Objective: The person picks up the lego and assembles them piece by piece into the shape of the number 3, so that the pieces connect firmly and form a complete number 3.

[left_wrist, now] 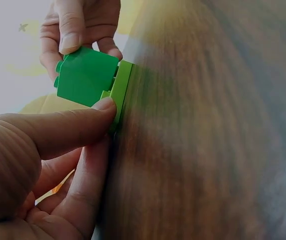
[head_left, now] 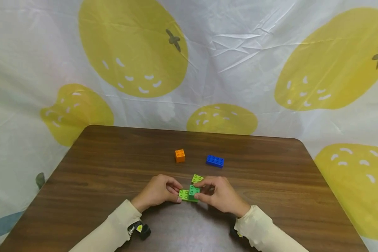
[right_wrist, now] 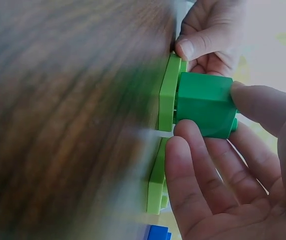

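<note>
Brick [head_left: 194, 190] held over plate [head_left: 183, 194]

The brick is a deep green, its studs facing up, and it stands over the right part of the plate, which is lime green and lies on the near middle of the worktop [head_left: 129, 157]. The right hand [head_left: 222, 196] pinches the brick, thumb on the near side and a fingertip on the far side. The left hand [head_left: 159, 191] pinches the left end of the plate between thumb and fingers, leaving some of the plate's studs in sight between it and the brick. The hands are close together, with the two pieces between them. In both wrist views a narrow gap shows beneath the brick; whether any of its underside touches the plate's studs, I cannot tell.

A second lime plate [head_left: 196, 178] lies just beyond the brick, partly hidden by the right hand. Farther back on the wood-grained worktop sit an orange block [head_left: 180, 156] and, to its right, a longer blue block [head_left: 215, 161], well apart from each other. Cream sleeves [head_left: 108, 227] cover both forearms, with a black device [head_left: 143, 230] at the left wrist. Behind hangs a pale cloth [head_left: 233, 77] printed with large yellow fruit.
</note>
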### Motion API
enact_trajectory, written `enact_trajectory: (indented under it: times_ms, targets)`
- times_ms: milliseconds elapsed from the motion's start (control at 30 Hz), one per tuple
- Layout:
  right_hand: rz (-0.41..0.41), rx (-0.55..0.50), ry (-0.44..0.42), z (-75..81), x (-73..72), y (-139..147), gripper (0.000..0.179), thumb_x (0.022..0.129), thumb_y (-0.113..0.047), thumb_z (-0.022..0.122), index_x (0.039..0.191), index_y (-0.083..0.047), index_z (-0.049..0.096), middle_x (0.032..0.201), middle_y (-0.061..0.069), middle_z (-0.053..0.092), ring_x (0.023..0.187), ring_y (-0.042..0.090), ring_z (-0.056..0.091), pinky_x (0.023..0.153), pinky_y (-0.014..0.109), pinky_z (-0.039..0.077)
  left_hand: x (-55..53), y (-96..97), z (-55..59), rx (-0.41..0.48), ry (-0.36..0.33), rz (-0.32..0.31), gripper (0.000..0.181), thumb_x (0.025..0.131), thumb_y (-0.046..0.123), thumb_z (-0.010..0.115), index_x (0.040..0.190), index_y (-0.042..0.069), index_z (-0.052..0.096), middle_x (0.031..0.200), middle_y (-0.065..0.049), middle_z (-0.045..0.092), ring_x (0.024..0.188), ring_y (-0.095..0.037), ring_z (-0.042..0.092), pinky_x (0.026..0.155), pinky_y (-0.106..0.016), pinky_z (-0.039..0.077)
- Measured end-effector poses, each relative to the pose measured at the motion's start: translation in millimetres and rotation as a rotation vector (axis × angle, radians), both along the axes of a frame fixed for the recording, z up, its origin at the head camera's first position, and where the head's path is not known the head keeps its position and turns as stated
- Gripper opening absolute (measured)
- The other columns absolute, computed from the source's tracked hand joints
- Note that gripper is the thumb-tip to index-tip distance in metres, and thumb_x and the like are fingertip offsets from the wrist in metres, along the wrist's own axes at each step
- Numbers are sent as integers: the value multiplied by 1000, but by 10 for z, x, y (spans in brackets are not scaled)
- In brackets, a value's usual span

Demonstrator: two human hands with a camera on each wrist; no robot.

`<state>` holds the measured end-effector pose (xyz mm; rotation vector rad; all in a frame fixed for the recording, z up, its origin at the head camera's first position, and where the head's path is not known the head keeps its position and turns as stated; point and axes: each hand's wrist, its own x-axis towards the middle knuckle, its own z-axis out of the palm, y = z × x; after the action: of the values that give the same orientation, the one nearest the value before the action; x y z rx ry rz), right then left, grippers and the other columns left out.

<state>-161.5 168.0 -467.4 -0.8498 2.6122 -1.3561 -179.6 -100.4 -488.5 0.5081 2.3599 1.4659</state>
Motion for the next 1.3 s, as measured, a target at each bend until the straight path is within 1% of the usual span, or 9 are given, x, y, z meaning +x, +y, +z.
enact_trajectory:
  times_ms: [167, 333, 433, 600, 833, 1067, 1200, 1300]
  targets:
    - [26, 2, -18, 19, -54, 3, 27, 86, -17, 89, 111, -13, 81, 99, 3, 80, 79, 8, 74, 66, 26, 62, -4, 4, 20, 5, -7, 3, 34, 75, 8, 96, 104, 3, 80, 92, -5, 80, 80, -10, 76, 67, -23, 59]
    - [43, 38, -33, 82, -113, 3, 26, 86, -19, 90, 110, -13, 81, 98, 2, 80, 78, 7, 74, 64, 25, 61, -14, 14, 45, -2, -11, 6, 33, 75, 6, 95, 104, 3, 80, 90, -4, 79, 79, -10, 74, 67, -23, 59]
    - [47, 56, -41, 103, -114, 0, 26, 86, -20, 90, 110, -14, 80, 98, 2, 80, 79, 7, 74, 65, 25, 60, -13, 13, 44, -1, -11, 3, 33, 74, 6, 95, 104, 2, 80, 90, -4, 79, 79, -9, 74, 67, -23, 59]
    - [59, 51, -74, 104, -104, 3, 26, 87, -21, 89, 111, -13, 80, 98, 4, 80, 80, 7, 74, 65, 25, 60, -14, 10, 34, 2, -28, 1, 33, 75, 6, 95, 103, 3, 80, 90, -4, 78, 80, -10, 75, 68, -22, 60]
    - [64, 67, -67, 120, -99, 7, 26, 88, -22, 88, 111, -15, 79, 99, 3, 80, 81, 7, 74, 67, 24, 61, -18, 15, 32, 13, -36, -4, 32, 75, 5, 94, 103, 2, 79, 89, -3, 78, 79, -10, 75, 68, -23, 60]
    - [54, 59, -68, 142, -103, 35, 24, 90, -23, 87, 110, -13, 79, 100, 2, 80, 84, 10, 75, 74, 26, 62, -12, 18, 17, 24, -53, -7, 32, 75, 4, 94, 103, 1, 79, 89, -4, 78, 79, -11, 74, 69, -24, 60]
    - [31, 60, -52, 167, -127, 63, 25, 91, -23, 85, 111, -9, 78, 104, 4, 80, 87, 10, 75, 77, 28, 62, -7, 13, 15, 26, -45, -10, 33, 75, 4, 94, 104, 1, 78, 90, -5, 78, 79, -11, 74, 68, -24, 60]
    - [12, 61, -35, 197, -149, 88, 26, 91, -22, 85, 112, -7, 78, 106, 6, 80, 87, 10, 75, 77, 28, 63, -10, 14, 11, 19, -38, -8, 33, 75, 4, 94, 103, 1, 79, 89, -4, 77, 79, -11, 74, 68, -24, 60]
